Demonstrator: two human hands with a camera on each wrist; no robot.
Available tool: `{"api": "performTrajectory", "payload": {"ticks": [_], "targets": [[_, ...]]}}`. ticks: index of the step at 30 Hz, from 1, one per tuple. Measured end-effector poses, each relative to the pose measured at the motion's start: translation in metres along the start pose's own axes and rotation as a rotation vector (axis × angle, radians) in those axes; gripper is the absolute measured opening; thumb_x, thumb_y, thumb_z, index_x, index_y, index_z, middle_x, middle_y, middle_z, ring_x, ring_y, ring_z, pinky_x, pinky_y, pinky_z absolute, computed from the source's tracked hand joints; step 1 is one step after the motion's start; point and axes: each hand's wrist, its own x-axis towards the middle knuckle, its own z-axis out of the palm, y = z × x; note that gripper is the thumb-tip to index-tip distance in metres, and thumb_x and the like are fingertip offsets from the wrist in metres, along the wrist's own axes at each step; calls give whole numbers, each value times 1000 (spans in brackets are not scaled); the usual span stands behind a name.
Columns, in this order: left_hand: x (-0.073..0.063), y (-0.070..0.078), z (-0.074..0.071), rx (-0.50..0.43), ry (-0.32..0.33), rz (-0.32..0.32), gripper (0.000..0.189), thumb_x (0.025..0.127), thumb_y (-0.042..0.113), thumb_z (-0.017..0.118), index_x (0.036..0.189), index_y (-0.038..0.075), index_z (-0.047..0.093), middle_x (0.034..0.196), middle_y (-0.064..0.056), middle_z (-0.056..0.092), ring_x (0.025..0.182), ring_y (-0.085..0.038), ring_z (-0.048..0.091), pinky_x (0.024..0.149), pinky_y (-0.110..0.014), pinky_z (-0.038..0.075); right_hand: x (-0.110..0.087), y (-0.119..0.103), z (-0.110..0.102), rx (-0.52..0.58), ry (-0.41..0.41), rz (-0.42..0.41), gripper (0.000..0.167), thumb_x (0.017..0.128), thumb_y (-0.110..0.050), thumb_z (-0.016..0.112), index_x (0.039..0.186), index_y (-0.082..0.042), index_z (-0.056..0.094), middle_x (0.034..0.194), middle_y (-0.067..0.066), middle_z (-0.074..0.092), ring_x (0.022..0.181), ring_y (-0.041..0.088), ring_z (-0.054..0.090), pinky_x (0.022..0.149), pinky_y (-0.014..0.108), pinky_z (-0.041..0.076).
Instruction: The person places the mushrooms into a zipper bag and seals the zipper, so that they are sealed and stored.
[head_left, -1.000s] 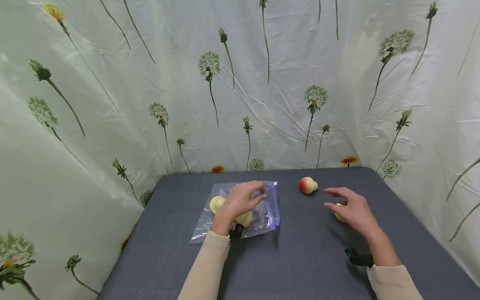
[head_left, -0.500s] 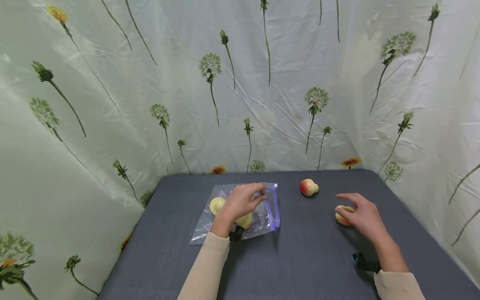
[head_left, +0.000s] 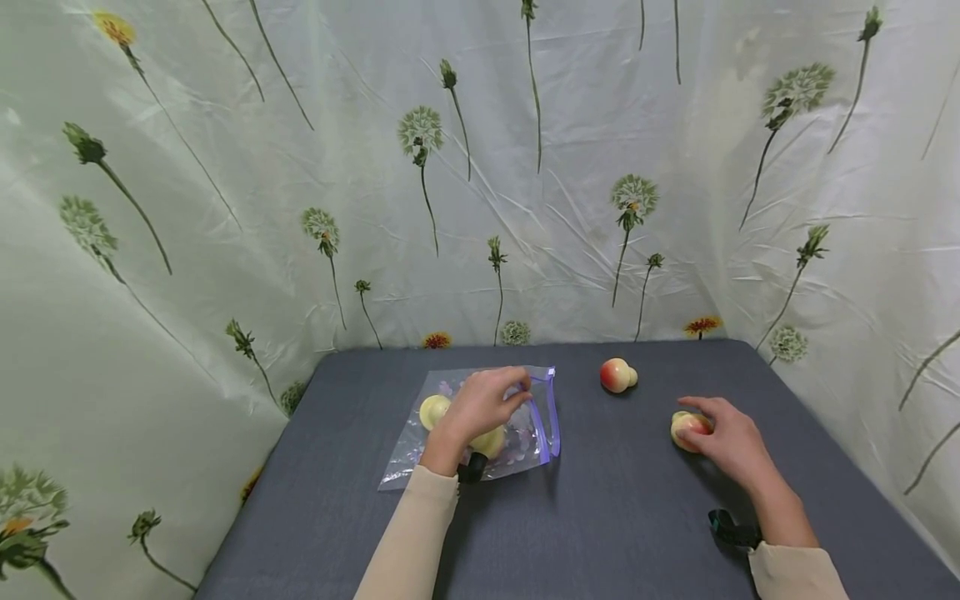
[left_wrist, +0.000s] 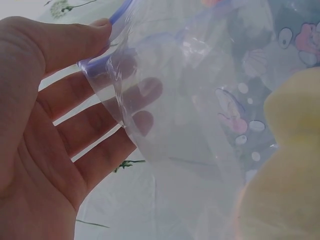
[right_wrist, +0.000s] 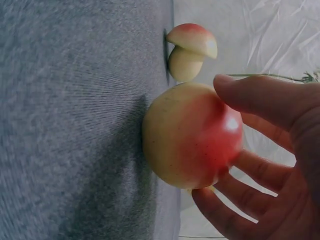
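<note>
Half a second ago our right hand (head_left: 731, 437) was spread wide around the shiny, round red-and-cream mushroom (head_left: 684, 427), and now its thumb and fingers have closed in and hold it, low at the right side of the dark grey bench (head_left: 600, 517). Our left hand (head_left: 483, 404) has stayed put, pinching the clear plastic bag (head_left: 412, 462) with the purple zip edge (head_left: 554, 417). So we think the reaching is done, while another red-and-cream mushroom (head_left: 615, 375) sits farther back, untouched.
</note>
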Motion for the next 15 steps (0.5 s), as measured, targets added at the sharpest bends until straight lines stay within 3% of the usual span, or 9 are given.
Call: {"api": "performTrajectory", "payload": {"ticks": [6, 15], "targets": [[0, 0, 0, -5, 1, 0, 7, 96, 20, 72, 101, 20, 67, 98, 11, 70, 81, -6, 64, 70, -28, 51, -1, 3, 4, -7, -46, 43, 51, 87, -27, 79, 132, -6, 64, 128, 26, 57, 113, 47, 54, 85, 61, 44], [-1, 1, -2, 2, -3, -4, 6, 97, 21, 71, 101, 22, 66, 99, 11, 70, 85, -6, 65, 71, -27, 51, -2, 6, 10, -23, -60, 16, 54, 84, -25, 82, 131, -4, 64, 126, 28, 58, 109, 45, 57, 81, 58, 46]]}}
